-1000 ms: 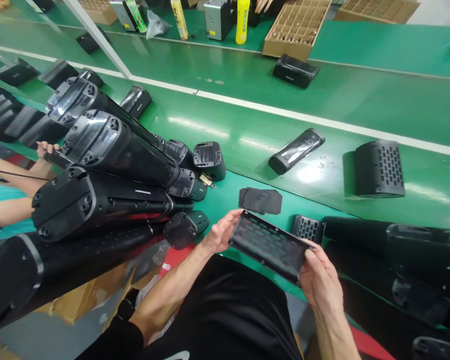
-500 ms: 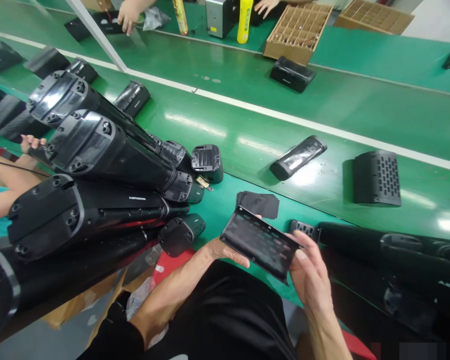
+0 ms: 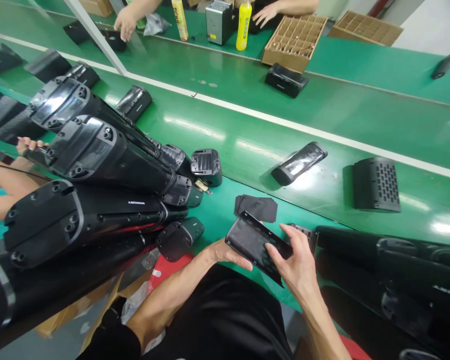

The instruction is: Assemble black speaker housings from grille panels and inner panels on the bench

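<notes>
Black panel, lower centre of frame, is clasped at its left end by left grip, apparently for support; right grip is spread over it. Dark sheets lie just beyond, presumably for reach.

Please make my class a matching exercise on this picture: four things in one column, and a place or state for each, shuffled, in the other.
Things
1. panel
2. dark sheets
3. bright yellow bottle
4. slotted block

Place or state
A. upright beside the grey box
B. on the shiny green surface, at far right
C. in the left hand, with the right hand over it
D. in a loose, overlapping pile

Pairs: 1-C, 2-D, 3-A, 4-B
</notes>
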